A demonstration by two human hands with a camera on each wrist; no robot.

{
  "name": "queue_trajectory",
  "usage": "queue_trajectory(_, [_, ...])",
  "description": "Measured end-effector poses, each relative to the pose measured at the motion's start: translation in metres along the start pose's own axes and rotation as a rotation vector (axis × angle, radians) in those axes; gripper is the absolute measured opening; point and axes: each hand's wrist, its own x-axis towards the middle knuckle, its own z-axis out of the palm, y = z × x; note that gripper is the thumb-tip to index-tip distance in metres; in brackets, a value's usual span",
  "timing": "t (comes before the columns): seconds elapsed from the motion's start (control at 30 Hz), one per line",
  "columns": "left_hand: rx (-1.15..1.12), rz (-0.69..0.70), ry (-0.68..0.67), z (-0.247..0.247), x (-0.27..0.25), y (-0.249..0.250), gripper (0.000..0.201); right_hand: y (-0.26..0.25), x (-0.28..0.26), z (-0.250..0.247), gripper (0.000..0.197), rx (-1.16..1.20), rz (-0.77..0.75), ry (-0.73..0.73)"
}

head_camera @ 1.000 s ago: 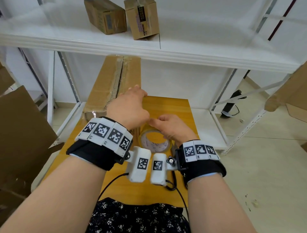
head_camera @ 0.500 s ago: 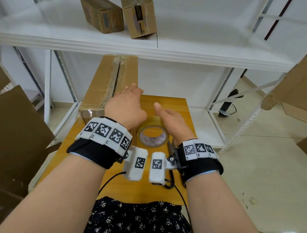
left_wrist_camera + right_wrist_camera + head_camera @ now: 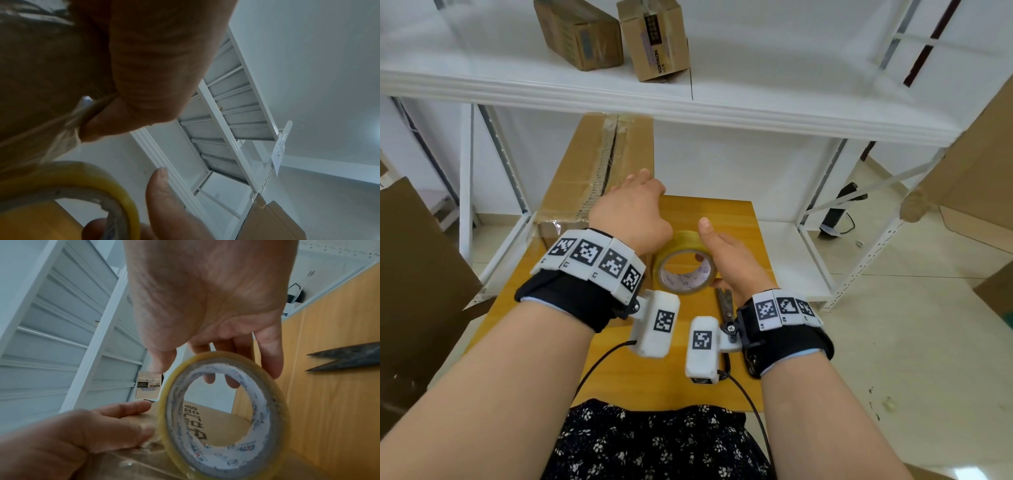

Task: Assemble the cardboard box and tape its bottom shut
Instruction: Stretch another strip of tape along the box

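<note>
Our right hand point(image 3: 726, 260) has turned since a second ago: then it lay curled over the tape roll point(image 3: 685, 270), and now its palm faces inward, thumb up, while the fingers point(image 3: 269, 356) wrap the roll's outer rim and hold it on edge just above the wooden table point(image 3: 722, 212). In the right wrist view the roll's cardboard core faces the camera and the fingers show behind and through it.

Our left hand point(image 3: 630, 216) has slid forward a little and lies flat, fingers relaxed and gripping nothing, on the cardboard box point(image 3: 592, 171), with its thumb side beside the roll. The box lies on the table's far left, its flap seam running away from us under the white shelf point(image 3: 756, 113). Clear tape glints at its near corner, but we cannot tell whether a strip is drawn from the roll.

We judge that the roll is now oriented for pulling tape along the seam. The scissors point(image 3: 724, 301) lie on the table beside our right wrist, ready for the cut.
</note>
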Motion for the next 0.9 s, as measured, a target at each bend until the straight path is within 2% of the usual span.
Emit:
queue_trajectory(0.13, [-0.141,-0.002,0.002,-0.007,-0.004,-0.003,0.06,0.005,0.0,0.002,0.074,0.025,0.011,0.013])
queue_trajectory(0.2, [-0.407,-0.005,0.092,-0.01,-0.009,-0.006,0.054,0.006,-0.001,0.004,0.073,0.042,0.009,0.025])
queue_trajectory(0.3, [-0.857,0.044,0.274,-0.015,-0.023,-0.005,0.033,0.007,-0.002,0.007,0.073,0.075,0.015,0.063])
queue_trajectory(0.37, [-1.014,0.106,0.259,-0.017,-0.032,0.0,0.018,0.009,-0.002,0.008,0.075,0.079,0.02,0.086])
queue_trajectory(0.43, [-1.034,0.152,0.219,-0.016,-0.039,0.003,0.014,0.01,-0.003,0.009,0.077,0.074,0.014,0.1])
queue_trajectory(0.53, [-1.039,0.154,0.143,-0.011,-0.049,-0.001,0.022,0.008,-0.007,0.01,0.075,0.11,0.004,0.09])
queue_trajectory(0.6, [-0.991,0.109,-0.02,-0.006,-0.056,-0.006,0.026,0.007,-0.01,0.01,0.075,0.126,-0.01,0.086])
queue_trajectory(0.67, [-0.849,0.009,-0.237,0.004,-0.061,-0.01,0.028,0.008,-0.012,0.01,0.074,0.118,-0.022,0.091])
queue_trajectory(0.73, [-0.767,-0.134,-0.35,0.019,-0.062,-0.017,0.029,0.009,-0.015,0.011,0.072,0.111,-0.023,0.101])
queue_trajectory(0.83, [-0.777,-0.35,-0.391,0.044,-0.061,-0.026,0.035,0.012,-0.016,0.01,0.068,0.117,-0.017,0.119])
queue_trajectory(0.9, [-0.758,-0.444,-0.382,0.056,-0.062,-0.027,0.042,0.012,-0.017,0.01,0.06,0.123,-0.013,0.127])
